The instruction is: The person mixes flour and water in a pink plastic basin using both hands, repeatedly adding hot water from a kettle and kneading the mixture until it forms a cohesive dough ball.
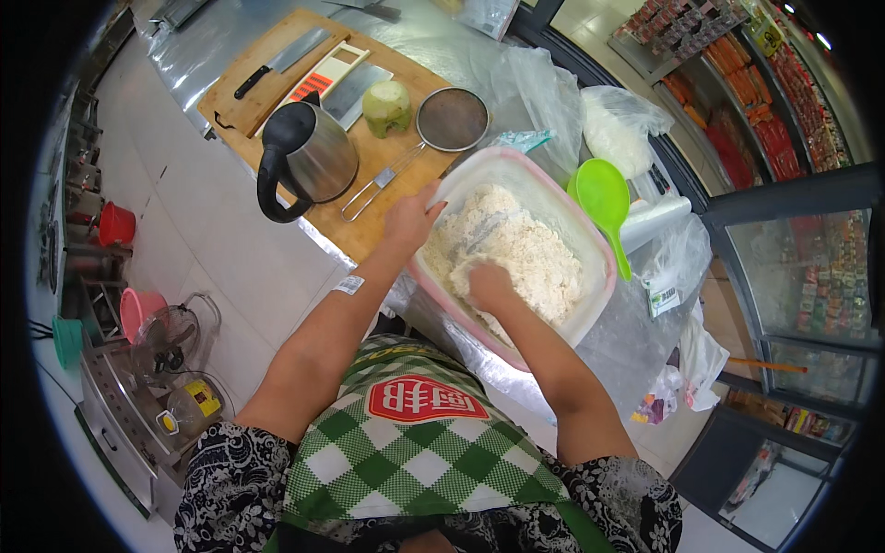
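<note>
A white plastic tub (598,276) with a pinkish rim holds a crumbly, pale flour mixture (546,259). At the tub's left edge, my left hand (413,220) grips the rim, thumb towards the inside. My right hand (489,285) is down in the mixture, slightly blurred; its fingertips are hidden there. Close to my left hand lies a wire-mesh strainer (453,119), its handle pointing towards me. A steel electric kettle (318,155) with a black handle stands farther left on the wooden board (415,173).
A cleaver (283,62) lies on a smaller cutting board (259,104), beside a grater (328,75) and a trimmed green coconut (387,107). Right of the tub are a lime-green ladle (603,197) and plastic bags (619,128). A fan (166,339) stands on the left.
</note>
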`<action>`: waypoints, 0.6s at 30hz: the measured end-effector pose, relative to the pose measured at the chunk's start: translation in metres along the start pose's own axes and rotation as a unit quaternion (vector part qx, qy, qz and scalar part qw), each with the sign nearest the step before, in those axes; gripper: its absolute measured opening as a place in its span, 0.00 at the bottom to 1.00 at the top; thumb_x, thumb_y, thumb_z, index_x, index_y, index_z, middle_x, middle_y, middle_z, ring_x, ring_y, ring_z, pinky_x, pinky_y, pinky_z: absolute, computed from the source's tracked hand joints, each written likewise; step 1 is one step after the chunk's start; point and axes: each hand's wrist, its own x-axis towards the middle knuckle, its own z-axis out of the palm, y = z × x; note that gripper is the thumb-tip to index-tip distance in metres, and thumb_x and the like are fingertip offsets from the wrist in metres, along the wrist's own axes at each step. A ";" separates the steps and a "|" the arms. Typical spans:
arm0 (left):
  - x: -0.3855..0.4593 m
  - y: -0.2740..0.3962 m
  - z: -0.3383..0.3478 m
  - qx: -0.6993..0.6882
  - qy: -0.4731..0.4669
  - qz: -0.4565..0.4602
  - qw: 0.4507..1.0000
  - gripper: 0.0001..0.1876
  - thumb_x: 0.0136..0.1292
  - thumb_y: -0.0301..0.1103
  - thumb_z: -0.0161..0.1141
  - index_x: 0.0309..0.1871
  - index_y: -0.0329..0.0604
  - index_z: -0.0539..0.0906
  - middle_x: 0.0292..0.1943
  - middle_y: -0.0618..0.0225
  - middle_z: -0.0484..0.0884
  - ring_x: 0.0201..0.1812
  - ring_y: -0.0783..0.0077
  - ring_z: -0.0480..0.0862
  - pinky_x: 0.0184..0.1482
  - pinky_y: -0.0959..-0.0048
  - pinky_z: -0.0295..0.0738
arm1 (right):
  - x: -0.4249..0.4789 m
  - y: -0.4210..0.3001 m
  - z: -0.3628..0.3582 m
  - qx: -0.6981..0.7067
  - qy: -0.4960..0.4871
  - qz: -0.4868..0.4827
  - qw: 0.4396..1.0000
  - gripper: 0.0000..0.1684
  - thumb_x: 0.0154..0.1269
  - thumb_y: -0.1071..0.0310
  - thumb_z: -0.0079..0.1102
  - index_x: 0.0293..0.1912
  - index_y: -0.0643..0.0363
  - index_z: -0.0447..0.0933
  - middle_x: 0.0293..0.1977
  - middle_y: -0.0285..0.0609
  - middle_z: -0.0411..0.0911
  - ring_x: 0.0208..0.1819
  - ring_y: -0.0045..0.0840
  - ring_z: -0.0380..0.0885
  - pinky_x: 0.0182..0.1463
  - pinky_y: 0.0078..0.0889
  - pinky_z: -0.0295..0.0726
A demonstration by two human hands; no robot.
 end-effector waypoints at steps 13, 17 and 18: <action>-0.021 0.008 -0.051 -0.018 0.072 0.040 0.996 0.33 0.58 0.42 0.69 0.67 0.48 0.72 0.50 0.50 0.76 0.52 0.48 0.76 0.52 0.57 0.71 | 0.028 0.034 -0.020 0.008 0.074 0.126 0.989 0.30 0.52 0.58 0.69 0.54 0.58 0.77 0.57 0.48 0.74 0.60 0.43 0.73 0.60 0.41 0.77; -0.033 -0.025 -0.123 0.121 0.357 0.086 0.922 0.39 0.50 0.39 0.74 0.67 0.44 0.70 0.53 0.54 0.72 0.57 0.49 0.69 0.60 0.57 0.63 | 0.008 0.031 -0.017 0.030 0.108 0.115 0.987 0.27 0.53 0.58 0.69 0.52 0.58 0.78 0.56 0.48 0.75 0.61 0.41 0.72 0.64 0.43 0.72; -0.031 -0.037 -0.137 0.139 0.423 0.039 0.894 0.37 0.50 0.38 0.74 0.64 0.45 0.72 0.52 0.55 0.73 0.56 0.52 0.70 0.58 0.59 0.65 | 0.003 0.030 -0.016 0.038 0.148 0.109 0.982 0.29 0.52 0.58 0.69 0.53 0.59 0.78 0.55 0.49 0.75 0.60 0.43 0.72 0.65 0.43 0.72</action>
